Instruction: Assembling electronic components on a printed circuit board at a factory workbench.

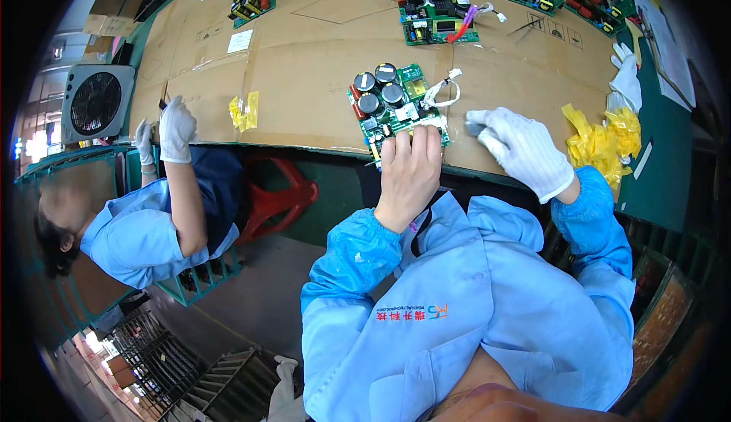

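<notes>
A green circuit board [393, 96] bearing four black cylinders [386, 72], red parts [355, 103] and white cable [454, 74] lies on the counter [304, 79] under the bare left hand's [411, 164] fingers; gloved right hand [525, 149] half-curls nearby, either grip impossible to tell

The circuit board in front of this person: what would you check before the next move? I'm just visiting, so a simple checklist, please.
1. Left hand at the circuit board: ok, its fingers are at the near edge.
2. Right hand clear of the board: ok, it is apart, to the right.
3. Both hands gloved: not ok, if both should be; only the right is.
4. Right fingertips empty: cannot tell; something greyish shows there, unclear.
5. White cable tucked within the board's outline: not ok, it sticks out to the right.
6. Yellow heap away from the board: ok, far right.
</notes>
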Available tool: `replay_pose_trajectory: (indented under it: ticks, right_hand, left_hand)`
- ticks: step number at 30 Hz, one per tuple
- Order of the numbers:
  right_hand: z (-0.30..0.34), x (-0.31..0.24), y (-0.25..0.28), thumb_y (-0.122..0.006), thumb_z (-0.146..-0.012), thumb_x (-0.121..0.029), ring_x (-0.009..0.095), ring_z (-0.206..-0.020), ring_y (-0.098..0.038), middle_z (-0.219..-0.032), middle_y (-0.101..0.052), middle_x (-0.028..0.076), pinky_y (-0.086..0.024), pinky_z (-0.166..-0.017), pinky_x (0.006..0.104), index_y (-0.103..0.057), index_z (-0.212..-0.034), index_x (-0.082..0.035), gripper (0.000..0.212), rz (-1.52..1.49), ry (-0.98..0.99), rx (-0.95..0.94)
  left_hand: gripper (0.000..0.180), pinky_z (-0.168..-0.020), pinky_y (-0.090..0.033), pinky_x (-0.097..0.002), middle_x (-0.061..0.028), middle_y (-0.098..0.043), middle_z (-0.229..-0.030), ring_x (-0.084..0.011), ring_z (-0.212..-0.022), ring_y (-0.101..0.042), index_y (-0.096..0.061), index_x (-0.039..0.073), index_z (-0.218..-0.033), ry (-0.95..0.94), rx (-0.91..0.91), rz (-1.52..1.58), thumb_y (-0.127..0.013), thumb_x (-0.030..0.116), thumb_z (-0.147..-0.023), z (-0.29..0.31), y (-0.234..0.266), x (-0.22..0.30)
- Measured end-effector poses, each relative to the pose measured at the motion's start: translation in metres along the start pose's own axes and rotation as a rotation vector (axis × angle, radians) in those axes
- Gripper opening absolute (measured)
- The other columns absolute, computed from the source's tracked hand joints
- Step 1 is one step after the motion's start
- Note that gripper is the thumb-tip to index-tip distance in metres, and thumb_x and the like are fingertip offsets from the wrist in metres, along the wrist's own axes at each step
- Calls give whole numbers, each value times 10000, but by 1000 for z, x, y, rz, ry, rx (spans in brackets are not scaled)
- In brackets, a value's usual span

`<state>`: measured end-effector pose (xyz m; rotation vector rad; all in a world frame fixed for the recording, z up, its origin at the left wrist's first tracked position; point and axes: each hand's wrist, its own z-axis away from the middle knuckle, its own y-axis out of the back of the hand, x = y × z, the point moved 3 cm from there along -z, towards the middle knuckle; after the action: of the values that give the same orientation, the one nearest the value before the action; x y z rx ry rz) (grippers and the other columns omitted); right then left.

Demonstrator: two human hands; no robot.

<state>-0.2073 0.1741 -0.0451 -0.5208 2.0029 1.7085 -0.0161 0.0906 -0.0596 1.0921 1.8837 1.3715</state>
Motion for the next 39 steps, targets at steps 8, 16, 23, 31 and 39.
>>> replay_pose_trajectory:
  ticks: [8, 16, 23, 31, 39]
  right_hand:
    - [-6, -10, -20, -629, -971, -213, 328, -749, -664, -947, -686, 111, -533, -651, 426, -636, -1326, -130, 365, 103, 199, 19]
    - [-9, -9, -19, -648, -939, -161, 338, -765, -658, -956, -699, 135, -505, -658, 425, -567, -1439, -116, 508, 108, 261, -132]
    - [-6, -8, -26, -642, -877, -118, 300, -668, -634, -868, -650, 96, -509, -591, 411, -624, -1372, -157, 497, 231, 289, -55]
    - [-18, -13, -27, -657, -865, -176, 223, -718, -649, -885, -637, 38, -478, -568, 373, -615, -1394, -214, 532, 361, 357, -3]
    - [-51, -62, 31, -692, -834, -173, 219, -618, -602, -806, -575, 54, -468, -505, 352, -653, -1387, -263, 562, 208, 396, 240]
  left_hand:
    - [231, -742, -361, -386, -34, -541, -880, -225, -815, -529, -637, 92, -1000, -155, 108, 49, -743, 174, -812, 8, -4, -8]
    - [140, -690, -352, -355, -15, -469, -789, -182, -716, -498, -572, 134, -855, -210, 212, 33, -668, 135, -753, 4, -2, -6]
    - [153, -670, -346, -347, -6, -546, -869, -165, -721, -506, -589, 151, -865, -224, 204, -8, -673, 139, -739, 6, -1, -5]
    - [134, -692, -383, -322, -11, -621, -1028, -148, -775, -538, -601, 169, -886, -346, 243, -85, -681, 181, -780, 8, -2, -10]
    - [140, -730, -417, -317, -18, -597, -992, -155, -848, -558, -622, 135, -955, -416, 218, -138, -657, 186, -829, 8, -5, -13]
